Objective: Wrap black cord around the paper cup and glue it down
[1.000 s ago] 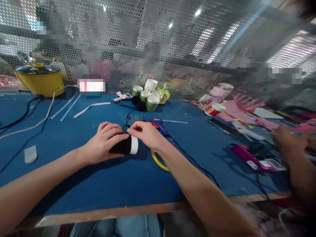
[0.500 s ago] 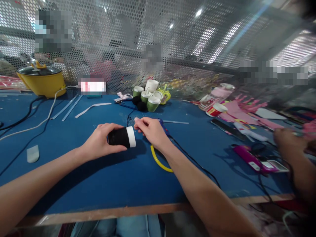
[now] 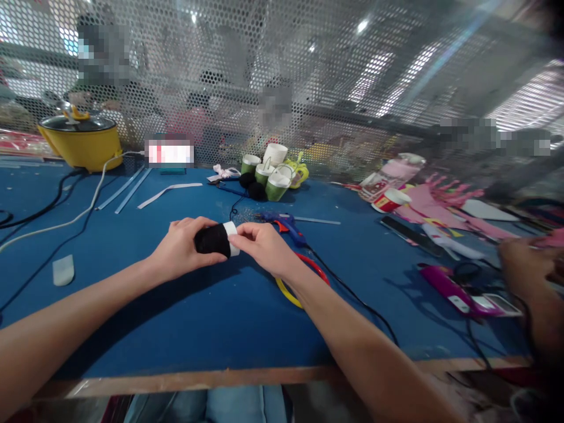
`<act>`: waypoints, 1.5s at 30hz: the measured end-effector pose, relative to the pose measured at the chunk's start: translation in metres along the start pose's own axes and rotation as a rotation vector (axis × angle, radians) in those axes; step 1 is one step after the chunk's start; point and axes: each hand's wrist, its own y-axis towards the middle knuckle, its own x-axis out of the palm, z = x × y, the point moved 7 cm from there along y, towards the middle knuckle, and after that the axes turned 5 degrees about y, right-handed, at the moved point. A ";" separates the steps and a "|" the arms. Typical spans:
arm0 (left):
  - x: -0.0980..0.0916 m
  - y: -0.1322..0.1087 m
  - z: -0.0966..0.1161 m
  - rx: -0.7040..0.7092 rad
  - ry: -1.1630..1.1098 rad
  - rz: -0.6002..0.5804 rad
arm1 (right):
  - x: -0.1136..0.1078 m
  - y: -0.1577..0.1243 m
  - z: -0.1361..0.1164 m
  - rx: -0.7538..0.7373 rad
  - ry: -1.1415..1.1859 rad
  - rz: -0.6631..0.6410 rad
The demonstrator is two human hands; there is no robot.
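Observation:
My left hand (image 3: pixel 178 249) is wrapped round a paper cup (image 3: pixel 211 241) covered in black yarn, held on its side above the blue table. The cup's bare white end points right. My right hand (image 3: pixel 267 247) is closed in a pinch, its fingertips touching that white end; what lies between them is too small to make out. Behind the hands, a strand runs down from black yarn balls (image 3: pixel 255 191). Just past my right hand lies a blue and red glue gun (image 3: pixel 286 223), with red and yellow rings (image 3: pixel 288 295) partly under my forearm.
Green-wrapped cups (image 3: pixel 277 187) stand at the back by a perforated metal screen. A yellow electric pot (image 3: pixel 83 147) is at back left, its cables crossing the table. Right of me lie a purple case (image 3: pixel 445 285), a red cup (image 3: pixel 390 201), pink pieces, and another person's hand (image 3: pixel 520 264).
My right hand has moved left and down onto the cup's white end, from just beside it. More of the glue gun and the red ring now shows. The view has shifted slightly.

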 end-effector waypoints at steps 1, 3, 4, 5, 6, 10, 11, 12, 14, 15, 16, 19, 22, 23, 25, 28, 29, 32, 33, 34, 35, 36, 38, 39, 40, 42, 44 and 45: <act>0.000 0.000 0.000 0.003 0.006 0.000 | 0.000 0.000 0.000 0.003 -0.007 -0.001; 0.000 0.000 0.000 0.009 0.016 -0.001 | 0.000 -0.001 0.001 0.009 -0.003 -0.005; 0.000 0.000 0.000 0.010 0.021 -0.001 | 0.000 -0.001 0.001 0.012 0.006 -0.008; 0.000 0.000 0.000 0.012 0.025 0.001 | -0.001 0.000 0.002 0.016 0.021 -0.013; 0.000 0.000 -0.001 0.014 0.028 0.003 | -0.001 0.000 0.003 0.024 0.046 -0.020; 0.001 -0.001 0.002 0.089 0.061 0.032 | -0.001 0.003 0.009 0.081 0.241 -0.049; 0.001 -0.002 0.005 0.135 0.079 0.047 | -0.001 0.004 0.011 0.104 0.290 -0.050; 0.001 -0.003 0.008 0.185 0.100 0.062 | -0.001 0.004 0.012 0.125 0.326 -0.046; -0.002 -0.005 0.012 0.252 0.134 0.099 | -0.003 0.005 0.012 0.131 0.338 -0.024; -0.004 -0.006 0.013 0.262 0.140 0.113 | -0.005 0.004 0.010 0.105 0.314 -0.005; -0.007 -0.005 0.012 0.257 0.138 0.126 | -0.007 0.004 0.005 0.059 0.271 0.013; -0.019 0.001 0.007 0.210 0.087 0.153 | -0.014 0.000 -0.013 -0.096 0.068 0.073; -0.027 0.011 0.006 0.213 0.075 0.135 | -0.015 -0.005 -0.025 -0.177 -0.115 0.091; -0.028 0.014 0.008 0.232 0.093 0.115 | -0.014 -0.006 -0.029 -0.202 -0.151 0.086; -0.028 0.019 0.014 0.281 0.140 0.067 | -0.012 -0.008 -0.034 -0.252 -0.192 0.075; -0.027 0.025 0.022 0.328 0.109 -0.017 | -0.011 -0.010 -0.038 -0.300 -0.244 0.071; -0.027 0.026 0.023 0.319 0.056 -0.042 | -0.010 -0.011 -0.040 -0.316 -0.273 0.060; -0.027 0.031 0.017 0.210 -0.180 -0.068 | -0.010 -0.012 -0.043 -0.350 -0.360 0.005; -0.027 0.033 0.012 0.163 -0.238 -0.053 | -0.011 -0.013 -0.043 -0.348 -0.376 -0.009; -0.027 0.034 0.006 0.099 -0.277 -0.022 | -0.013 -0.013 -0.043 -0.339 -0.381 -0.015; -0.026 0.035 0.002 0.073 -0.278 -0.003 | -0.016 -0.013 -0.043 -0.326 -0.378 -0.015; -0.026 0.037 -0.001 0.057 -0.276 0.009 | -0.018 -0.013 -0.043 -0.309 -0.370 -0.013; -0.025 0.041 -0.009 0.025 -0.280 0.032 | -0.023 -0.014 -0.043 -0.276 -0.337 -0.019; -0.025 0.043 -0.012 0.010 -0.285 0.039 | -0.024 -0.015 -0.042 -0.261 -0.317 -0.031; -0.025 0.046 -0.015 -0.006 -0.293 0.047 | -0.024 -0.015 -0.042 -0.246 -0.296 -0.047; -0.027 0.049 -0.020 -0.035 -0.322 0.060 | -0.024 -0.016 -0.041 -0.222 -0.254 -0.082; -0.025 0.050 -0.019 -0.045 -0.375 0.024 | -0.023 -0.016 -0.040 -0.199 -0.223 -0.116; -0.022 0.050 -0.017 -0.041 -0.407 -0.014 | -0.022 -0.016 -0.039 -0.189 -0.215 -0.130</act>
